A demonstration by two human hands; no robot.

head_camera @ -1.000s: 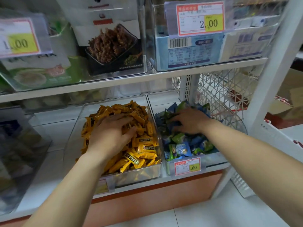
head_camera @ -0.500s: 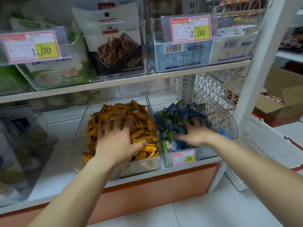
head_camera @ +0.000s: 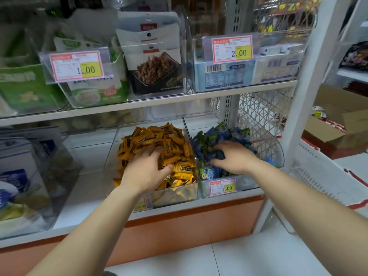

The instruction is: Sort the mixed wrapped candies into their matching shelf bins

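On the lower shelf two clear bins stand side by side, touching along one wall: the left bin [head_camera: 191, 193] heaped with yellow candies [head_camera: 159, 140], the right bin [head_camera: 278, 156] holding blue and green candies [head_camera: 211, 136]. The left hand [head_camera: 146, 172] lies palm down on the near half of the yellow heap, its fingers curled loosely into the wrappers and its thumb pressing a candy near the bin's right wall; whether anything is actually pinched in it cannot be told. The right hand [head_camera: 234, 157] rests on the blue and green pile, toward the near middle of that bin, fingers bent downward and drawn together among the wrappers, but a held candy is not visible, so its grip is likewise unclear. A price tag [head_camera: 222, 186] reading 1.00 sits on the near front of the right bin, just below that hand. Compared with half a second earlier, the left hand's fingers, then spread flat over the heap, have curled in, and the right hand has moved slightly farther into its bin with fingers closing. The view has also tilted a little, showing more of the upper shelf [head_camera: 139, 104].
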